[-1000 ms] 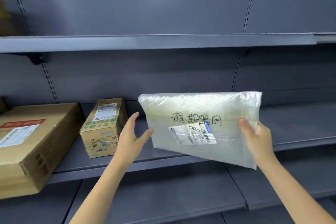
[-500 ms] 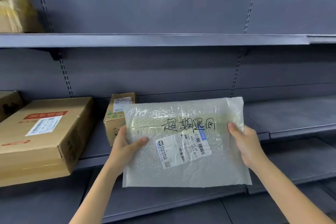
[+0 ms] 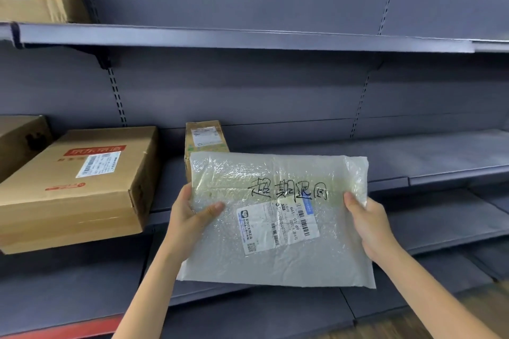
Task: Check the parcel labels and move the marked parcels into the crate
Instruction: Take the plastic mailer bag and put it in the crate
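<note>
Left hand (image 3: 192,215) and right hand (image 3: 369,224) each grip a side edge of the bubble-wrap parcel (image 3: 275,256), label (image 3: 278,226) facing up, near the shelf (image 3: 440,173).

A parcel storeroom: grey metal shelving (image 3: 248,38) fills the frame, with labelled cardboard boxes (image 3: 82,181) at left and upper left

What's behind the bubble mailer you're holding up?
A small cardboard box stands on the shelf behind the bubble mailer; its lower part is covered. Anything else behind the mailer is hidden.
</note>
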`<action>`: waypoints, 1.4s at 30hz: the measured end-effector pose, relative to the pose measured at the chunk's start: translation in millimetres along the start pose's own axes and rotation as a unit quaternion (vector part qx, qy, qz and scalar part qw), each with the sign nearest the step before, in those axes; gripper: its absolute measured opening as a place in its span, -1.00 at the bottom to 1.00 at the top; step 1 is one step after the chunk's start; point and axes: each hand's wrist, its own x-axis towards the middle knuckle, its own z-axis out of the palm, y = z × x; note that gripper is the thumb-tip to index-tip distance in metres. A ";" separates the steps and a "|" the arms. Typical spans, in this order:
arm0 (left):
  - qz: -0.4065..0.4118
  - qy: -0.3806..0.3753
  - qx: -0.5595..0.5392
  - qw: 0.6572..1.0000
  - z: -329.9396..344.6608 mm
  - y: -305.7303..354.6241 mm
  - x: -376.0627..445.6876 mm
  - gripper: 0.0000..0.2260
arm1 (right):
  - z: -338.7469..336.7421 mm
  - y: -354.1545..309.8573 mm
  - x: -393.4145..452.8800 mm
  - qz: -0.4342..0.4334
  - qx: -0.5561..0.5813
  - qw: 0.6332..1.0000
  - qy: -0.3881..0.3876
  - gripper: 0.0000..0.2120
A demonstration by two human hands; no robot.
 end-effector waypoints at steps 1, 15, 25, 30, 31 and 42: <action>-0.002 0.006 0.000 1.000 -3.4 -1.9 -6.2 -0.66 | 1.0 2.7 -4.1 0.005 -0.002 1.000 -0.010 -0.85; -0.117 0.135 0.066 0.982 -8.2 -33.7 -120.3 -0.68 | 4.1 76.7 -39.2 0.001 -0.167 0.980 -0.108 -0.69; -0.140 0.231 0.131 0.954 -59.4 -23.2 -207.3 -0.76 | 35.1 108.5 -97.2 0.126 -0.135 0.949 -0.256 -0.79; -0.176 0.284 0.075 0.940 -120.7 -32.0 -224.2 -0.85 | 46.0 112.8 -120.5 0.263 0.010 0.909 -0.322 -0.73; -0.175 0.279 0.063 0.942 -129.1 -32.0 -222.5 -0.84 | 50.4 114.6 -128.4 0.292 0.026 0.894 -0.339 -0.71; -0.187 0.211 0.023 0.959 -275.6 -41.7 -187.3 -0.78 | 174.1 129.5 -214.9 0.411 0.222 0.839 -0.280 -0.36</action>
